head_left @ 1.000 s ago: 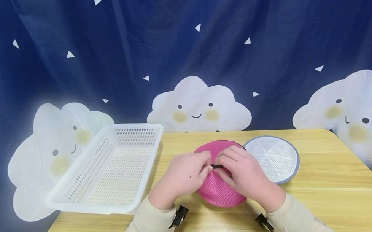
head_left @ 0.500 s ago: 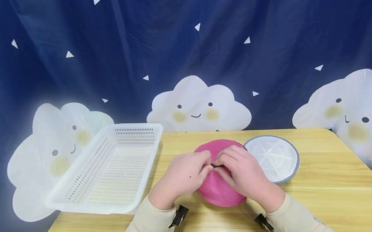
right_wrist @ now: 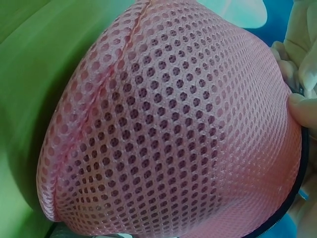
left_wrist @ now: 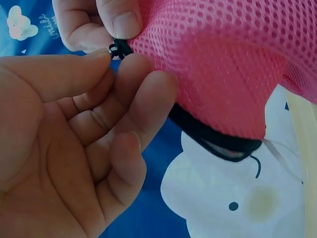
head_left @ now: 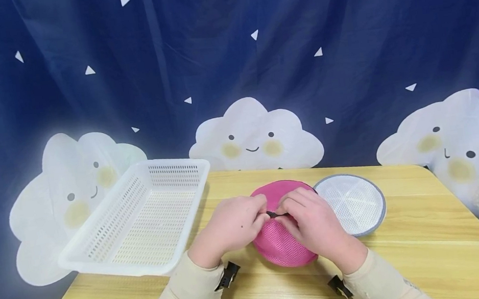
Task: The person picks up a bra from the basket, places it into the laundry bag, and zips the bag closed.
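A pink mesh laundry bag [head_left: 283,245] stands bulging on the table between the two hands. Its black zip [left_wrist: 213,134] runs along the opening, and part of it gapes in the left wrist view. My left hand [head_left: 236,224] pinches the small zip slider [left_wrist: 116,49] between thumb and fingers. Just right of it, my right hand [head_left: 311,215] pinches the zip's black edge between thumb and forefinger. In the right wrist view the honeycomb mesh [right_wrist: 163,114] fills most of the picture, with fingertips at the right edge.
A white plastic basket [head_left: 122,270] with slotted walls stands at the left of the wooden table [head_left: 437,245]. Right of the pink bag lies a round white mesh piece [head_left: 354,203] with a grey rim. A dark blue curtain [head_left: 230,66] with clouds hangs behind.
My left hand has shifted slightly left, away from the right hand, and a little more of the black zip shows between them. My right hand has stayed in place.
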`<state>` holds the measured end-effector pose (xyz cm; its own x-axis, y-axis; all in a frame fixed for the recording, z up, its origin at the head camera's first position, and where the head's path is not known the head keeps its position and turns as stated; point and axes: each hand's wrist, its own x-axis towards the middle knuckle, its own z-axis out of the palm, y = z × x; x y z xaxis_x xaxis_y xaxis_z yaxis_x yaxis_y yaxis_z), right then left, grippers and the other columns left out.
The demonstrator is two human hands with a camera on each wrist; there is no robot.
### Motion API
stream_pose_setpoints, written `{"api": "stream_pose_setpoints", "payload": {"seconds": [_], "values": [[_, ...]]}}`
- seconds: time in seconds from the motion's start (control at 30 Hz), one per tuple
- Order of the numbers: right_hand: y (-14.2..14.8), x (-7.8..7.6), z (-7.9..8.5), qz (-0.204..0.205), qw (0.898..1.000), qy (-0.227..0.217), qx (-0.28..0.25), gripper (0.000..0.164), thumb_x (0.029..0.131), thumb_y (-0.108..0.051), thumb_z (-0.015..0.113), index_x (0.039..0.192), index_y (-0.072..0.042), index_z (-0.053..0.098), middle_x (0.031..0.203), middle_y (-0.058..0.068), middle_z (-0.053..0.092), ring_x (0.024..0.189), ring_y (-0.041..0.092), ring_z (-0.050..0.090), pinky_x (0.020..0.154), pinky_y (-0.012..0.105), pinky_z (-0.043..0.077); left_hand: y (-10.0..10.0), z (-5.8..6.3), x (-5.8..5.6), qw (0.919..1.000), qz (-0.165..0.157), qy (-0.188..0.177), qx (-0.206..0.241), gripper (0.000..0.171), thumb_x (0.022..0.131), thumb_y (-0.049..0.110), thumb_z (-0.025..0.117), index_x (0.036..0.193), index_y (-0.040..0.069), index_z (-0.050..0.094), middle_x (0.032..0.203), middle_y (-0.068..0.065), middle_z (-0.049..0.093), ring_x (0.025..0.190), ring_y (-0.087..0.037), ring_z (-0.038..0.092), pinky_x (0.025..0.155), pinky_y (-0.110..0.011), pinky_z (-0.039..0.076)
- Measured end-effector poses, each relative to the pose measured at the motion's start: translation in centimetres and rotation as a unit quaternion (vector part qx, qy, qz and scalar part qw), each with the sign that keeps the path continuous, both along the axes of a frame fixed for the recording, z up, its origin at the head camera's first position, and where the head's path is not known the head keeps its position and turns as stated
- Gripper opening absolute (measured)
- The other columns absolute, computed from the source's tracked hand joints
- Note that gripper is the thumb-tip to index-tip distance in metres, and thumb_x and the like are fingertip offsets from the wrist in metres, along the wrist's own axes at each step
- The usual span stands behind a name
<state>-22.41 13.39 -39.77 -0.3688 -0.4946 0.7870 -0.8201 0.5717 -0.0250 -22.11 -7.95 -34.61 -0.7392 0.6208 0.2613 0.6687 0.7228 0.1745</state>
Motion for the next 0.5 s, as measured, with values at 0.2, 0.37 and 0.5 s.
{"api": "stream_pose_setpoints", "payload": {"seconds": [0.2,0.37,0.5], "values": [[0.1,0.07,0.14,0.001,1.0,-0.001,-0.002,0.02,0.079,-0.007,0.083,0.087,-0.011,0.065,0.092,-0.001,0.066,0.089,0.02,0.061,0.081,0.035,0.05,-0.33,0.2,-0.13,0.9998,0.006,-0.016,-0.007,0.023,0.098,0.026,0.065,0.081,0.023,0.05,0.063,0.013,0.049,0.06,-0.01,0.051,0.055,-0.03,0.043],[0.1,-0.01,0.21,0.007,1.0,0.004,-0.006,0.019,0.08,-0.005,0.081,0.086,-0.011,0.064,0.092,-0.001,0.066,0.088,0.02,0.06,0.08,0.035,0.05,-0.65,0.23,-0.35,0.9997,0.011,-0.021,-0.011,0.024,0.098,0.025,0.066,0.081,0.023,0.049,0.063,0.012,0.048,0.059,-0.009,0.049,0.054,-0.028,0.042],[0.14,-0.07,0.26,0.006,1.0,0.002,-0.005,0.018,0.08,-0.005,0.08,0.086,-0.011,0.064,0.092,-0.001,0.066,0.088,0.02,0.06,0.08,0.035,0.05,-0.86,0.3,-0.47,0.9997,0.011,-0.02,-0.011,0.023,0.098,0.024,0.065,0.081,0.022,0.05,0.063,0.012,0.048,0.059,-0.009,0.049,0.054,-0.028,0.042]]}}
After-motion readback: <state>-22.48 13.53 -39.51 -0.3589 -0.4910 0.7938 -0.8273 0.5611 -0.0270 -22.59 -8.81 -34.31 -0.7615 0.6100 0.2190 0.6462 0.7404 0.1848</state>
